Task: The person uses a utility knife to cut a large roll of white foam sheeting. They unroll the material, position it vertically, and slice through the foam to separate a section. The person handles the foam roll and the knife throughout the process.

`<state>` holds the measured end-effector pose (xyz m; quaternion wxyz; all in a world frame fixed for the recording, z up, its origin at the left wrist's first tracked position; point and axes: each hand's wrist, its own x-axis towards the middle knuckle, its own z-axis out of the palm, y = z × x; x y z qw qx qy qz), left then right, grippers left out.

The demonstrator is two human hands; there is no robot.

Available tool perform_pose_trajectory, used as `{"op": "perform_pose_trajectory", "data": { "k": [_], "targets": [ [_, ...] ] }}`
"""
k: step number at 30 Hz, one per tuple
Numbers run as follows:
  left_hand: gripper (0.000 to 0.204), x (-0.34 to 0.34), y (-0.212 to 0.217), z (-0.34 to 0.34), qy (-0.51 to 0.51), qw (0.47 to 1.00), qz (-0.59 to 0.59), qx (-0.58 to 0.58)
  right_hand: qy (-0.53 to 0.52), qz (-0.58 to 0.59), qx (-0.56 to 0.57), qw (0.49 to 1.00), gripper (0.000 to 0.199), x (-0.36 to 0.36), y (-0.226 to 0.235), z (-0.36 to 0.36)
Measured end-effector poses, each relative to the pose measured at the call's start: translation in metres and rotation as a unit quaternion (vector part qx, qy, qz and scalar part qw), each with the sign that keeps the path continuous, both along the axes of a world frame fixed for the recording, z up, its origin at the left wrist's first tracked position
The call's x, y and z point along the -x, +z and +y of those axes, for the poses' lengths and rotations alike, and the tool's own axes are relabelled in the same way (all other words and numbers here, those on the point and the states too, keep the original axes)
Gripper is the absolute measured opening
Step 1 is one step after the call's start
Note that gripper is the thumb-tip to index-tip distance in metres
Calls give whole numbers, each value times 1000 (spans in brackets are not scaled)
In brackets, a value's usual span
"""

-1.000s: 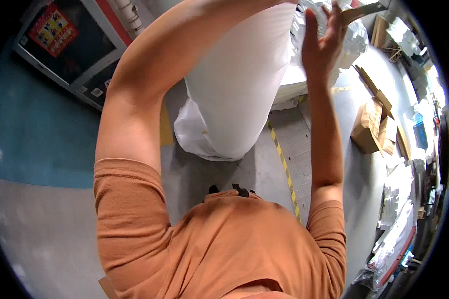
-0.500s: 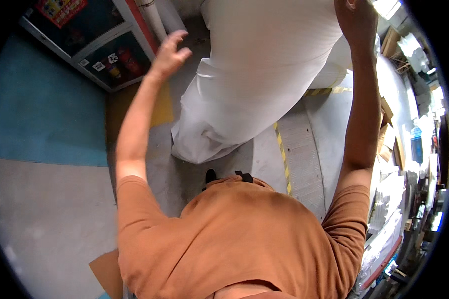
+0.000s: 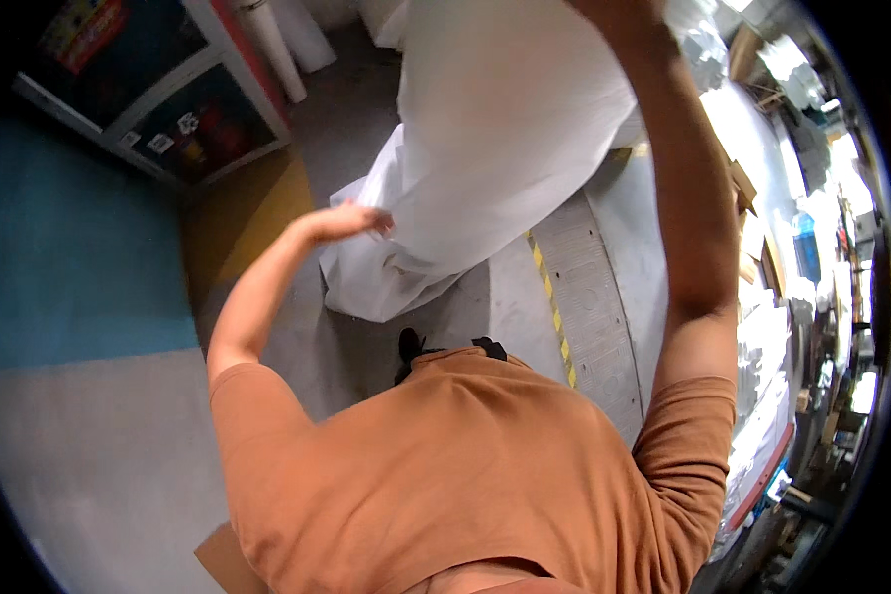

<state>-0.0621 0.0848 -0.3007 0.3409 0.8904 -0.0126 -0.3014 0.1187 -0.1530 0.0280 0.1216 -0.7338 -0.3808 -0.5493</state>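
A big white wrapped bundle (image 3: 505, 148), rounded and taller than its width, leans in front of me, its top cut off by the upper edge. Loose, crumpled white wrapping (image 3: 366, 282) gathers at its lower left end near the floor. My left hand (image 3: 356, 220) is at the bundle's lower left side, fingers stretched toward the wrapping and slightly blurred; whether they touch it is unclear. My right arm is raised along the bundle's right side. Only the wrist end of my right hand (image 3: 619, 12) shows at the top edge, its fingers out of sight.
A framed glass cabinet (image 3: 158, 94) with fire extinguishers stands at the far left beside a blue and grey wall (image 3: 79, 247). White tubes (image 3: 272, 49) lean behind. Yellow-black tape (image 3: 552, 297) marks the floor. Cardboard and a cluttered work area (image 3: 762, 257) line the right.
My left hand has come down and inward to the bundle's lower left side. My right arm has swung left, and the bundle's upper part has shifted left in view.
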Motion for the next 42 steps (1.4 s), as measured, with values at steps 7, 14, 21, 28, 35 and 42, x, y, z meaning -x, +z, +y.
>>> {"op": "perform_pose_trajectory", "data": {
  "k": [7,14,21,28,35,42],
  "targets": [
    [47,109,-58,-130,19,979,-162,-122,-37,46,-1,998,40,-27,21,-29],
    [8,132,123,-160,-99,947,-292,-89,29,-27,25,999,38,-71,22,-37],
    [13,118,192,-166,-92,950,-269,-125,35,-71,133,988,22,-70,27,-47],
    [15,89,173,-267,-222,913,-337,53,90,146,112,979,63,-61,19,4],
    [9,111,150,-253,-102,954,-263,99,83,55,77,992,60,-31,10,-50],
    [11,105,139,-131,276,897,-331,99,182,4,33,983,47,-20,-4,-138]
  ]
}}
